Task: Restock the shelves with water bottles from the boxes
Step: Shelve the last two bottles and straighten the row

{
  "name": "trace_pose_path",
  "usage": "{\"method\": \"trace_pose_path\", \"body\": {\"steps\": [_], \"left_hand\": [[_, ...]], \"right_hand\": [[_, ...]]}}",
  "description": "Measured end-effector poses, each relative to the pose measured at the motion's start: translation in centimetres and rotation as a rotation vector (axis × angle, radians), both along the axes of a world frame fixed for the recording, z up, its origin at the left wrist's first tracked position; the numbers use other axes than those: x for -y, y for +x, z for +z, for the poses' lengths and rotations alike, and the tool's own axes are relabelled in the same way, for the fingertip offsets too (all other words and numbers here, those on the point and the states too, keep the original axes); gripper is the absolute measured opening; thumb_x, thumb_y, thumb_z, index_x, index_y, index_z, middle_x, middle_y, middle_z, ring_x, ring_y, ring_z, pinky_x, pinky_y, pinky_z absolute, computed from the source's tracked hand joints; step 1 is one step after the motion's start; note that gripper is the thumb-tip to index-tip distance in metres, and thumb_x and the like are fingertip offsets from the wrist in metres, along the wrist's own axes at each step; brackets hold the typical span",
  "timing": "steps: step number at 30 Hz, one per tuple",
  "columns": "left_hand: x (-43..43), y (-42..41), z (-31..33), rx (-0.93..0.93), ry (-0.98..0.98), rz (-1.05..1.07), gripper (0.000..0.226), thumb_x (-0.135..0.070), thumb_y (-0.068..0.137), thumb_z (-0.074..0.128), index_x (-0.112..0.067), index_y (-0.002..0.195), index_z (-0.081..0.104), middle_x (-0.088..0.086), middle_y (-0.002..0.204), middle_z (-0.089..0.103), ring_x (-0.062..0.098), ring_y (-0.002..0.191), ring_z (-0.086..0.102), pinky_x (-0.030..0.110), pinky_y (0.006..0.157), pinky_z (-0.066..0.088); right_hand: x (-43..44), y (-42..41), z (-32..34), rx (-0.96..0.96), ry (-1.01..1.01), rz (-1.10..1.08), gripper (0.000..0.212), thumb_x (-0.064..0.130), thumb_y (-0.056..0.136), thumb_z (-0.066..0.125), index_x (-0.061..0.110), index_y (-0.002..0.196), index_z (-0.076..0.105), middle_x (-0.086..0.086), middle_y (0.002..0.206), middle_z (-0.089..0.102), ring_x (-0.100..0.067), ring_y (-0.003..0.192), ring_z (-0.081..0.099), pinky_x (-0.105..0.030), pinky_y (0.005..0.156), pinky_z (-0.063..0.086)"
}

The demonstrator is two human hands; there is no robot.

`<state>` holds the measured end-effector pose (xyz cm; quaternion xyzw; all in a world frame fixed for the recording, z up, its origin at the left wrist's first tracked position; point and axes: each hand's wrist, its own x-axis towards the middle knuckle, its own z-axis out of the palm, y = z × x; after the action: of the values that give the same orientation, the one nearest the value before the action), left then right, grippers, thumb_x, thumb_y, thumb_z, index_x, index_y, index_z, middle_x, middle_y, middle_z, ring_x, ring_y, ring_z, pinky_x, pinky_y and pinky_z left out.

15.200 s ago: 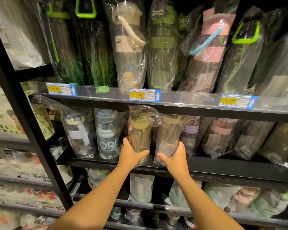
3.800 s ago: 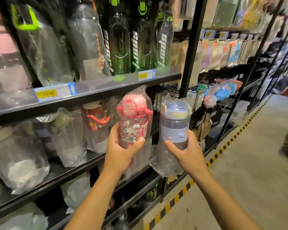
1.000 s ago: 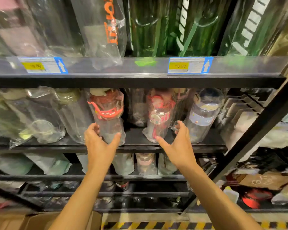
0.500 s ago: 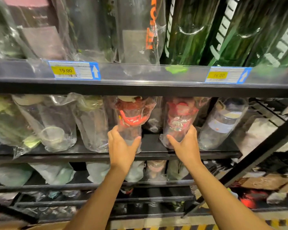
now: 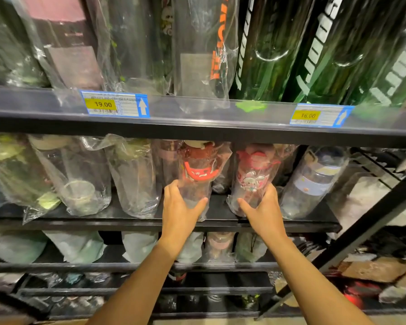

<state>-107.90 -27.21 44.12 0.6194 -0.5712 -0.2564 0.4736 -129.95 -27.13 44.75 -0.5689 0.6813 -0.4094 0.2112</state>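
Observation:
On the middle shelf (image 5: 288, 225) stand bagged water bottles. My left hand (image 5: 179, 207) grips the base of a clear bottle with a red strap (image 5: 198, 170), which stands upright in its plastic bag. My right hand (image 5: 263, 209) grips the base of a pink bottle with a bunny print (image 5: 253, 174), also bagged and upright. A clear bottle with a pale blue band (image 5: 314, 181) leans just right of my right hand. Both bottle tops are partly hidden behind the upper shelf's front rail.
The upper shelf (image 5: 197, 120) carries tall green and clear bottles and price tags reading 19.00 (image 5: 114, 104) and 16.00 (image 5: 320, 114). More bagged bottles (image 5: 80, 174) fill the middle shelf's left side. Lower shelves hold further bagged stock. A black upright post (image 5: 361, 221) slants at right.
Over the last second both hands reached in from the shelf edge and closed round the bases of the red-strap and bunny bottles. Earlier I held the bunny and blue-band bottles in the aisle.

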Motion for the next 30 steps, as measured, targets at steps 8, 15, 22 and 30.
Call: {"method": "trace_pose_path", "body": {"steps": [8, 15, 22, 30], "left_hand": [[-3.0, 1.4, 1.3, 0.056, 0.073, 0.043, 0.086, -0.042, 0.083, 0.083, -0.021, 0.152, 0.036, -0.005, 0.146, 0.044, 0.012, 0.129, 0.05, 0.038, 0.107, 0.048], [-7.1, 5.2, 2.0, 0.083, -0.047, 0.302, 0.062, -0.031, 0.084, 0.084, -0.014, 0.133, 0.05, 0.0, 0.123, 0.048, 0.017, 0.112, 0.052, 0.045, 0.101, 0.049], [-5.3, 8.6, 2.4, 0.054, 0.007, 0.349, 0.092, -0.038, 0.081, 0.086, -0.01, 0.151, 0.033, 0.009, 0.147, 0.04, 0.028, 0.136, 0.043, 0.045, 0.112, 0.042], [-1.5, 11.2, 1.2, -0.009, 0.106, 0.247, 0.106, -0.043, 0.079, 0.086, -0.013, 0.158, 0.022, 0.008, 0.157, 0.038, 0.028, 0.142, 0.04, 0.04, 0.112, 0.039]], "right_hand": [[-2.9, -1.1, 1.1, -0.163, 0.068, 0.032, 0.083, 0.046, 0.085, 0.079, 0.01, 0.146, 0.036, -0.009, 0.139, 0.047, -0.029, 0.13, 0.049, -0.049, 0.1, 0.05], [-6.0, 0.8, 1.6, -0.241, 0.044, 0.127, 0.064, 0.054, 0.09, 0.07, 0.015, 0.133, 0.043, 0.002, 0.121, 0.05, -0.023, 0.115, 0.052, -0.042, 0.083, 0.051], [-4.5, 6.6, 2.8, -0.129, 0.038, 0.285, 0.091, 0.056, 0.089, 0.07, 0.018, 0.157, 0.022, -0.001, 0.158, 0.037, -0.023, 0.142, 0.041, -0.042, 0.107, 0.045], [-1.1, 11.7, 2.7, -0.073, 0.122, 0.204, 0.105, 0.055, 0.083, 0.077, 0.011, 0.157, 0.017, -0.009, 0.159, 0.032, -0.03, 0.145, 0.035, -0.046, 0.112, 0.041]]}}
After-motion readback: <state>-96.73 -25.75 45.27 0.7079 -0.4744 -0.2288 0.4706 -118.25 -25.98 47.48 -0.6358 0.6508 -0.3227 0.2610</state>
